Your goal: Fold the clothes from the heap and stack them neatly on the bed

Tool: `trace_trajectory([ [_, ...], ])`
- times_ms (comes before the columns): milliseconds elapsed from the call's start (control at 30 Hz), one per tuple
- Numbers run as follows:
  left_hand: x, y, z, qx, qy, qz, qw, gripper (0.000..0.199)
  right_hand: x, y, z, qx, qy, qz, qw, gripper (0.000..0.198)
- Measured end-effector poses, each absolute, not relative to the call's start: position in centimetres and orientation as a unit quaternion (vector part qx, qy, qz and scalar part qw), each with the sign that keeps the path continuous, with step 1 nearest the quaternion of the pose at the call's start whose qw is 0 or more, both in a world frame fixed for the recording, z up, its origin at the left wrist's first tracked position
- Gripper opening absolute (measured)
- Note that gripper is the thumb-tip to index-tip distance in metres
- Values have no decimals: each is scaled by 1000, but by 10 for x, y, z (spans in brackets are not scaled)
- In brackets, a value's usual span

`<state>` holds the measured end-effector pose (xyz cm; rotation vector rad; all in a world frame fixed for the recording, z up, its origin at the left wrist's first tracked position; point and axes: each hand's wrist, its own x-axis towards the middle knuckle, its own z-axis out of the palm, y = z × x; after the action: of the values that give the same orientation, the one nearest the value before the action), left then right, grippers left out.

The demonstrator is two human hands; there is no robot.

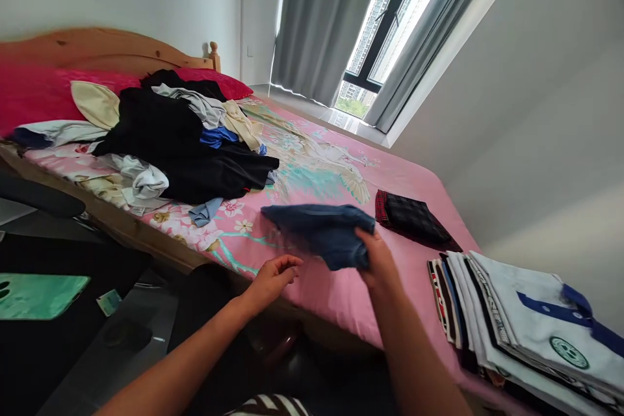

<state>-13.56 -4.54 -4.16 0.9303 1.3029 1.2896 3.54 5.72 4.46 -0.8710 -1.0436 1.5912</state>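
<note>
My right hand (376, 253) grips a blue denim garment (319, 227) by its right end, fingers closed round the edge. The denim is partly folded and held just over the bed's near side; its left end tapers and looks smeared by motion. Whether it is trousers or shorts I cannot tell. Just below and left of the denim, my left hand (273, 278) holds nothing, its fingers loosely bent and apart. Beyond the right hand, a folded dark plaid garment (412, 214) with a red checked edge lies on the pink floral bedsheet (336, 296).
A tall stack of folded shirts (526, 325) stands at the bed's right, a white polo on top. Loose clothes (180, 143) are heaped at the left by the red pillows (43, 94). A dark surface at lower left bears a green phone-like object (43, 296).
</note>
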Motion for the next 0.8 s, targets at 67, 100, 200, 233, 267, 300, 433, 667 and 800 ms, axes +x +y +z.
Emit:
trace_trajectory([
  [67, -134, -43, -41, 418, 537, 534, 501, 31, 50, 68, 88, -351, -335, 726, 488, 22],
  [100, -132, -41, -41, 432, 534, 533, 494, 30, 58, 70, 107, -343, -308, 742, 487, 17],
  [200, -125, -37, -40, 456, 535, 520, 486, 30, 75, 64, 152, -301, -280, 763, 499, 9],
  [233, -122, -37, -40, 464, 537, 512, 484, 28, 79, 58, 163, -285, -277, 764, 509, 9],
  [267, -119, -38, -40, 476, 540, 498, 483, 26, 82, 52, 171, -270, -275, 764, 517, 11],
  [300, -117, -39, -41, 491, 542, 478, 487, 23, 84, 46, 179, -256, -273, 764, 525, 13],
  [433, -103, -50, -40, 577, 494, 329, 561, 27, 92, 26, 194, -201, -286, 765, 541, 20],
  [667, -71, -66, -5, 615, 324, 369, 617, 31, 107, 12, 195, -166, -355, 713, 582, 23],
  [800, -70, -70, 8, 580, 262, 339, 693, 43, 112, 5, 204, -158, -320, 731, 581, 29],
])
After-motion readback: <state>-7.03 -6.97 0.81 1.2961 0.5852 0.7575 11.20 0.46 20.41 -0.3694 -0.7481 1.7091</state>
